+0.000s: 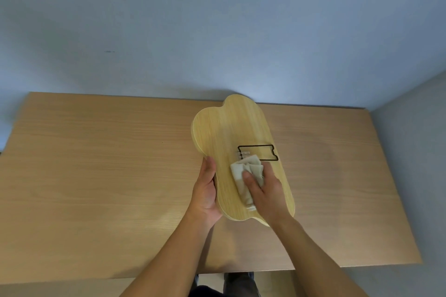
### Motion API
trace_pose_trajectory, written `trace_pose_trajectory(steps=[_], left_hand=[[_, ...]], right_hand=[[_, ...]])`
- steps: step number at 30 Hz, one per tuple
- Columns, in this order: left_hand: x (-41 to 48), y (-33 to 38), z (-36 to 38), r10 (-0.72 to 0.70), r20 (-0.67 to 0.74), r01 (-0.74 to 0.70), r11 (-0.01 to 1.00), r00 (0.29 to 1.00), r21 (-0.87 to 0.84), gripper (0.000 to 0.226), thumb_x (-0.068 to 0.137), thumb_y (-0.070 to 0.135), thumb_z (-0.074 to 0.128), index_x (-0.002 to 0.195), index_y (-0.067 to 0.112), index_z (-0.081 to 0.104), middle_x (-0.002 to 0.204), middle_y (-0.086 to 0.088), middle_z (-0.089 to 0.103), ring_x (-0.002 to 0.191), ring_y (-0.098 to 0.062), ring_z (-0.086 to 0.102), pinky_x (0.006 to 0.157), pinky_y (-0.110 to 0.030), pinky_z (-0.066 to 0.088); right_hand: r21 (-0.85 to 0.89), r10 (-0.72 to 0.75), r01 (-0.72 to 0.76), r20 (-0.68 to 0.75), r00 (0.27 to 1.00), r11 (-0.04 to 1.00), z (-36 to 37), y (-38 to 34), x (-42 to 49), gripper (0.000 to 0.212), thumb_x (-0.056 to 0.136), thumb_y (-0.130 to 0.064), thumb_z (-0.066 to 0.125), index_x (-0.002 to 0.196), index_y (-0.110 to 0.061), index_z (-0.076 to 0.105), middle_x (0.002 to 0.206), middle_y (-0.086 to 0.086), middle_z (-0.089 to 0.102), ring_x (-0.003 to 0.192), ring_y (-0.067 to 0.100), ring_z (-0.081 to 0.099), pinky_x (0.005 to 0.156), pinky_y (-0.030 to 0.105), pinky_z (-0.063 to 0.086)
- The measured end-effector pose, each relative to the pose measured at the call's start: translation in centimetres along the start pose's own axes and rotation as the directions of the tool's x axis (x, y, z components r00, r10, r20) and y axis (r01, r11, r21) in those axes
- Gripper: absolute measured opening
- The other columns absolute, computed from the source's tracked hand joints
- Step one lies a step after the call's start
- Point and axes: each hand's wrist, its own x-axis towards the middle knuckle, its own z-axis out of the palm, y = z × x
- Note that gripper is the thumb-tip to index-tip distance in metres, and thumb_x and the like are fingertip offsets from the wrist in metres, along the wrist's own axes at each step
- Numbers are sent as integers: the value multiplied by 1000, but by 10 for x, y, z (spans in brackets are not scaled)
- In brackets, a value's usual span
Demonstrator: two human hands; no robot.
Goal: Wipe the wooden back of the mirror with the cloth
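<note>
The mirror (225, 132) lies face down on the table, its wavy-edged light wooden back facing up. A black wire stand (259, 152) is folded flat against the back near its middle. My left hand (205, 190) grips the mirror's left edge, fingers curled around the rim. My right hand (264, 189) presses a crumpled beige cloth (243, 173) onto the wood just below the wire stand. The mirror's glass side is hidden.
The wooden table (96, 164) runs up to a blue-grey wall (217, 31) at the back. Its right edge lies near a side wall. The front edge is close to my body, with the floor and my legs showing below it.
</note>
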Motion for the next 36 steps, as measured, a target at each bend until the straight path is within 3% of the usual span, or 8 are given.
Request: trace_pose_trajectory(steps=[3,10,13,17,25,30,33,36], left_hand=[[1,0,1,3,-10,-3,998,1000,58,54,111,49,42,160,27,46,161,-18,55,145,-44,54,116,-74,41],[0,4,7,31,-13,-30,996,999,82,53,109,50,47,158,30,49,160,-13,58,144,-40,57,110,-72,48],[-1,10,10,31,-10,-30,995,999,97,51,108,50,48,156,32,52,157,-10,61,140,-38,61,103,-67,56],[0,13,18,30,2,-30,995,1000,97,52,106,47,52,155,30,54,154,-13,63,137,-39,63,102,-65,57],[0,23,37,-92,4,92,994,996,61,67,103,63,46,156,23,56,156,-17,61,142,-37,60,107,-54,55],[-2,19,44,18,127,-32,993,992,111,47,107,21,58,154,27,57,154,-16,62,142,-41,58,115,-63,48],[-2,16,48,48,167,-76,983,985,165,65,93,-6,65,150,25,61,140,-16,70,123,-39,69,102,-59,57],[-1,13,53,55,151,-84,978,987,193,87,72,-22,57,146,24,63,122,-15,74,104,-36,74,86,-52,63]], right_hand=[[-47,106,-110,-77,991,993,-18,32,8,13,101,-44,64,98,-34,57,80,0,73,71,19,72,57,33,58],[-256,370,-463,-337,866,849,-69,89,25,25,105,-37,57,102,-16,45,88,14,66,81,38,66,74,47,56],[-171,298,-381,-371,879,909,-66,58,30,23,104,-34,61,96,-19,45,76,3,64,73,36,67,60,36,51],[-9,97,-103,-265,959,995,-26,-27,32,18,98,-52,63,91,-41,50,77,-17,72,61,4,68,43,14,44],[-169,-165,141,-137,977,976,19,-81,61,24,103,-34,63,104,-11,56,79,-7,58,68,19,60,81,59,55],[-358,-217,112,-268,939,927,3,-72,64,34,99,-29,70,125,-8,61,101,5,72,79,30,72,87,46,47],[-331,-148,52,-270,952,942,-11,-76,69,34,100,-28,68,125,-8,60,106,7,73,85,32,72,90,47,50],[-175,-97,46,-294,951,983,-19,-93,75,27,100,-30,68,113,-7,60,89,5,71,75,26,67,72,44,56]])
